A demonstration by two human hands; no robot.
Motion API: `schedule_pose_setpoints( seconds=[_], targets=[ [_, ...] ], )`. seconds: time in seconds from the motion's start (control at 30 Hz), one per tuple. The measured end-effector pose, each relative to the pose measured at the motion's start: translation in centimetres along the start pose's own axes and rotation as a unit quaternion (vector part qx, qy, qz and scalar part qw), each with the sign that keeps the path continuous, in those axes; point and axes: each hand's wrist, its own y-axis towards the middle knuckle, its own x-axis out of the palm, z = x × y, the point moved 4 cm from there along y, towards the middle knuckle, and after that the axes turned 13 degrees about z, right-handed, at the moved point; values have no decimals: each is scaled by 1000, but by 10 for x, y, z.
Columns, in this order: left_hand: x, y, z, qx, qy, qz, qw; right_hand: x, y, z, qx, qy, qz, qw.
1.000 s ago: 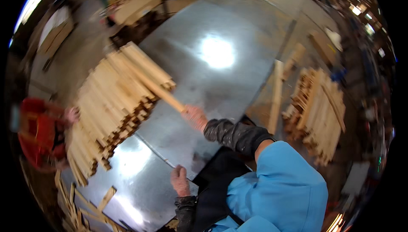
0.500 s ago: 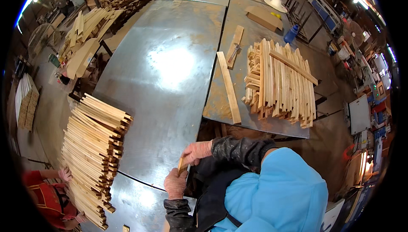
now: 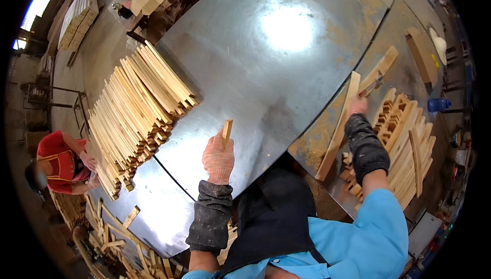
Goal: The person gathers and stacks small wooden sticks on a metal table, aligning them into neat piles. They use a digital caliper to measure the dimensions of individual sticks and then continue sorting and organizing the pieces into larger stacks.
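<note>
In my left hand [image 3: 218, 162] is a short, narrow wooden strip [image 3: 227, 132]; its end sticks up past my closed fingers, over the metal table [image 3: 255, 120]. My right hand [image 3: 359, 106] reaches to the right, its fingers closed at the handle end of a metal tool that looks like pliers [image 3: 372, 86]. That tool lies over a short board [image 3: 386, 63]. Beside my right hand runs a longer wooden board [image 3: 339, 131]. Both hands wear pinkish knit gloves, and dark sleeve covers reach up the forearms.
Stacked wooden strips [image 3: 138, 108] cover the table's left side, where a person in red [image 3: 64, 161] has both hands at the stack. Another strip pile [image 3: 406, 148] stands at right. Beyond it are a blue bottle [image 3: 438, 105] and cardboard [image 3: 422, 56]. Scrap wood [image 3: 128, 238] lies lower left.
My hands, close together before, are now apart. The right has gone out to the pliers-like tool; the left keeps the wooden strip. The view has turned left.
</note>
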Motion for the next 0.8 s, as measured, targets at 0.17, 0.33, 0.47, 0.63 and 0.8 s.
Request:
schedule_pose_setpoints(
  seconds=[0.17, 0.33, 0.47, 0.63, 0.8],
  targets=[
    [58, 31, 34, 21, 28, 2, 999, -50, 45, -51, 56, -255, 93, 961],
    [86, 45, 51, -19, 88, -42, 995, -18, 125, -10, 38, -295, -1, 955],
    [102, 48, 37, -27, 174, -72, 982, 2, 157, 8, -24, -314, -21, 949],
    [106, 48, 14, -98, 141, -40, 984, -6, 218, 64, -247, -598, -129, 751],
    [92, 30, -20, -181, 86, -25, 979, -32, 232, 64, -61, -142, -47, 987]
  ],
)
